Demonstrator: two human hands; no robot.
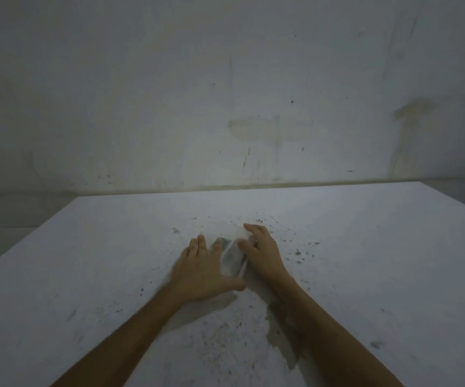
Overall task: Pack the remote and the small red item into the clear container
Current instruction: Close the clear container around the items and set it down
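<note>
A small clear container [233, 258] lies on the white table [365, 247], slanted from near right to far left. A dark shape shows dimly through its far end; I cannot tell what it is. My left hand [203, 269] grips the container's left side, with the thumb wrapped around its near end. My right hand [262, 250] presses on its right side and far corner, fingers curled over the top. No red item is visible. The view is dim and blurred.
The table is stained, with dark specks around the hands and a chipped grey patch [281, 331] near my right forearm. A marked, dirty wall [225, 93] rises right behind the table's far edge.
</note>
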